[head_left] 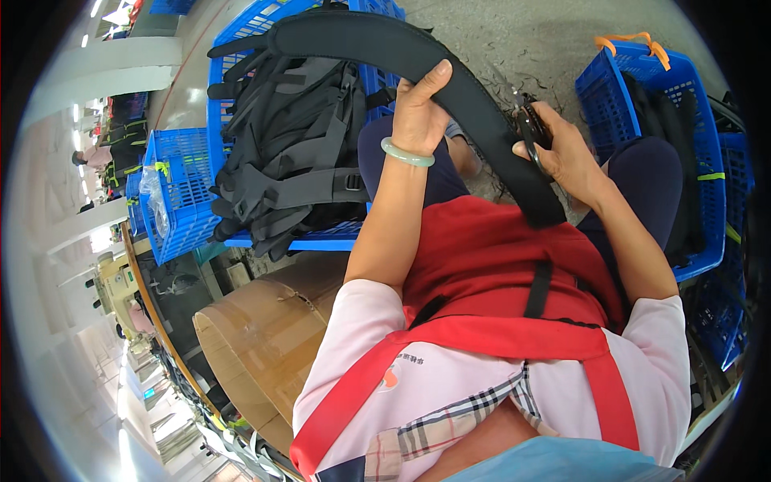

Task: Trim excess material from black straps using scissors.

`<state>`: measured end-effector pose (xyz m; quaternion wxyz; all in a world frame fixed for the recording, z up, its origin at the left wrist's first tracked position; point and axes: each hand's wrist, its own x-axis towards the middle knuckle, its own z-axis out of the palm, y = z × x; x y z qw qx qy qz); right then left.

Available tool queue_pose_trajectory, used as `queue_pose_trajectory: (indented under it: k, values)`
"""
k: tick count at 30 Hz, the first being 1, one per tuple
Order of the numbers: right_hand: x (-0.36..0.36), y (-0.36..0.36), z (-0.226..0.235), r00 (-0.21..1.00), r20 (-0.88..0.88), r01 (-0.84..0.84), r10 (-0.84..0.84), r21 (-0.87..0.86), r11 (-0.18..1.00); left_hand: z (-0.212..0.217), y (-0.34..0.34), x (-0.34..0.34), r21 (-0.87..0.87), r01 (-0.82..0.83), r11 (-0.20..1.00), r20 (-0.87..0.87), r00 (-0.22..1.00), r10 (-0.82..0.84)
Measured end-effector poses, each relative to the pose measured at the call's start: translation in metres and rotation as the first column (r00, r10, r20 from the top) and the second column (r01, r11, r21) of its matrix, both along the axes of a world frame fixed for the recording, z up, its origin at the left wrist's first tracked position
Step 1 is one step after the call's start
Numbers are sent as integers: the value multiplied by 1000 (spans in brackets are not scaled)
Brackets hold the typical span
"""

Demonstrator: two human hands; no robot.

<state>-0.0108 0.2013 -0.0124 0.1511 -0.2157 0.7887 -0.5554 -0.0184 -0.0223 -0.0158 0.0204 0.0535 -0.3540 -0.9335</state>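
A long, curved black padded strap [474, 96] arches from above the crate on the left down to my lap. My left hand [421, 108], with a pale green bangle on its wrist, is closed on the strap's edge, thumb on top and the other fingers hidden beneath. My right hand [572, 157] grips a pair of scissors [530, 128] with black handles, right beside the strap's right edge. The scissors' blades point away from me, toward the floor. Below the strap's near end lies my red apron [490, 273].
A blue plastic crate [297, 241] heaped with similar black straps [305, 136] stands at my left. Another blue crate [703, 249] with black pieces is at my right, an orange tie [634, 44] on its rim. A cardboard box [257, 345] sits nearer on the left. Dark scraps litter the floor.
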Motion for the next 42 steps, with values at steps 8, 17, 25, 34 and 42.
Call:
queue_pose_trajectory:
  k: [8,17,25,34,42]
  values:
    - [0,2,10,995,45,-91,85,162,982,0,5,4,54,41,998,41,998,-43]
    - [-3,2,5,990,124,-86,74,93,992,-7,-4,5,15,72,997,-49,996,-71]
    - [7,-1,9,995,83,-67,61,70,995,-8,-3,6,9,83,996,-93,992,-82]
    - [8,-5,4,995,-77,-41,59,216,976,-12,-2,7,-6,100,995,-111,989,-100]
    - [9,-6,1,996,-80,-34,49,179,983,-12,-1,7,11,111,994,-107,988,-109]
